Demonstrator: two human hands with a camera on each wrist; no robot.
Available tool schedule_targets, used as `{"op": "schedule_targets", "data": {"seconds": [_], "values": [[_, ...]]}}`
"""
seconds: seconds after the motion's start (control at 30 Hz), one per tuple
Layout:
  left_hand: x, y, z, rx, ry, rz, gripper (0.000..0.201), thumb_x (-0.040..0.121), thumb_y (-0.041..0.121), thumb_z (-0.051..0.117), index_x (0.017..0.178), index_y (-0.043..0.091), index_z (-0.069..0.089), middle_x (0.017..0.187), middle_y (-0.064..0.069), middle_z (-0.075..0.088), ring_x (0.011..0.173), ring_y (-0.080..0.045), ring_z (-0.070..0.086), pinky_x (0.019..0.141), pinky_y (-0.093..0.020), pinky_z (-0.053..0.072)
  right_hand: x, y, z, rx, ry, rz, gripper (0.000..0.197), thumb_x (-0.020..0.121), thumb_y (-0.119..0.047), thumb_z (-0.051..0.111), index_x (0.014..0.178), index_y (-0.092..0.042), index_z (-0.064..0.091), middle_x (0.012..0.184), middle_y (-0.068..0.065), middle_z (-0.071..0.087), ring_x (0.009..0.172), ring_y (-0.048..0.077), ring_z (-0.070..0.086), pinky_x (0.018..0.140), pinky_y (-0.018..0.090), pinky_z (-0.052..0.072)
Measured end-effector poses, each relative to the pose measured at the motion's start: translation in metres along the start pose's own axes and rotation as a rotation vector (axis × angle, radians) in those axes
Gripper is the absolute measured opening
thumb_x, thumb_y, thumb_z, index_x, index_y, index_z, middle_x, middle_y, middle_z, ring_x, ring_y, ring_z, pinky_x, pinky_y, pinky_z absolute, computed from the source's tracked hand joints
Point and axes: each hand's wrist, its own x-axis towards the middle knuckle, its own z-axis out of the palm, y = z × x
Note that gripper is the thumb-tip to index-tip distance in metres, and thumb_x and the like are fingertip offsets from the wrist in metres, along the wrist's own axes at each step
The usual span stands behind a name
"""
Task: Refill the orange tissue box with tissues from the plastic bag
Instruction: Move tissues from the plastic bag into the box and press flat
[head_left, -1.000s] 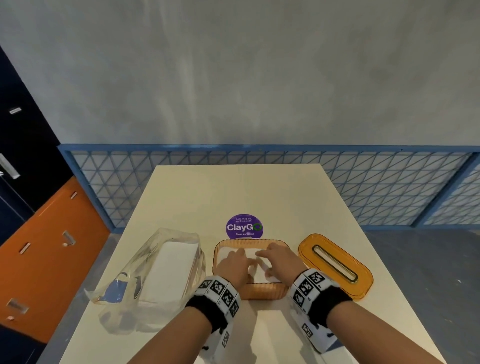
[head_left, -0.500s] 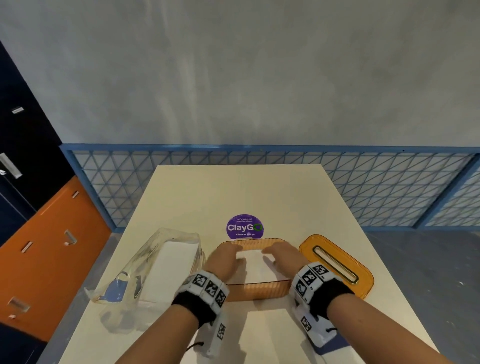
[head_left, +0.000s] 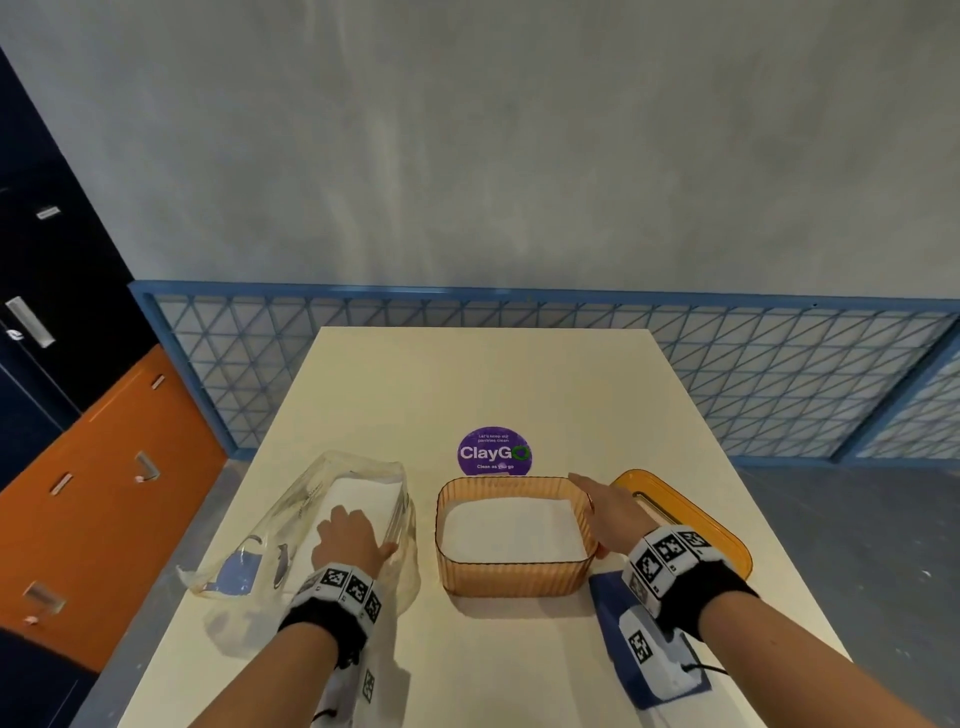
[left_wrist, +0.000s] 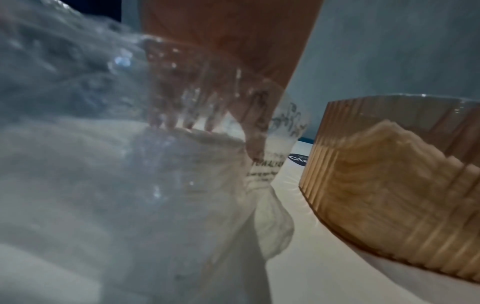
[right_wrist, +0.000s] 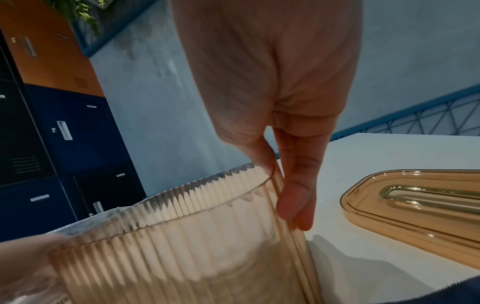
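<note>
Office pantry: "keep our pantries clean" sticker (head_left: 494, 451) on table (head_left: 467, 384), orange and navy lockers (head_left: 78, 441)

Box (head_left: 511, 571): translucent orange, ribbed walls, rounded corners, upright on the table, top open; a flat white tissue stack (head_left: 511, 527) lies inside, below the rim. Lid (head_left: 696, 519): orange, slotted, flat on the table just right of the box. Bag (head_left: 291, 525): clear crinkled plastic with print, lying left of the box, apart from it; white tissues (head_left: 363, 496) remain inside.
</note>
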Motion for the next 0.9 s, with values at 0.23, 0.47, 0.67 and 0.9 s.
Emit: {"op": "schedule_targets", "data": {"seconds": [0.23,0.47,0.67,0.9], "values": [[-0.001,0.005,0.003,-0.068,0.011,-0.022,0.038,0.099,0.037,0.036,0.125,0.012,0.046,0.133,-0.007,0.039,0.127,-0.024,0.038,0.101,-0.037,0.039,0.004,0.007,0.009,-0.006,0.014,0.014,0.061,0.095,-0.001,0.040,0.149,-0.017,0.019,0.123,0.018,0.059,0.111,0.029,0.059,0.093,0.037,0.052],[-0.003,0.001,0.005,-0.096,0.043,-0.013,0.032,0.102,0.025,0.029,0.125,0.011,0.045,0.136,-0.007,0.038,0.126,-0.023,0.041,0.102,-0.035,0.037,0.004,0.006,0.008,0.001,0.012,0.026,0.062,0.095,-0.002,0.041,0.150,-0.018,0.016,0.128,0.017,0.056,0.115,0.027,0.057,0.096,0.032,0.049],[-0.006,-0.001,-0.002,0.045,0.031,0.056,0.031,0.098,0.009,0.036,0.128,0.012,0.041,0.136,-0.006,0.038,0.127,-0.021,0.042,0.101,-0.032,0.042,0.004,0.006,0.008,-0.015,-0.006,0.039,0.063,0.096,-0.004,0.041,0.150,-0.020,0.013,0.130,0.017,0.055,0.117,0.027,0.056,0.097,0.032,0.049],[-0.012,-0.019,-0.059,-0.091,0.142,0.072,0.026,0.093,0.004,0.041,0.115,0.004,0.055,0.116,-0.015,0.062,0.109,-0.030,0.060,0.086,-0.036,0.048,-0.001,0.004,0.002,0.049,-0.030,0.065,0.059,0.098,-0.007,0.038,0.150,-0.024,0.017,0.128,0.013,0.050,0.105,0.029,0.057,0.083,0.037,0.053]]}}
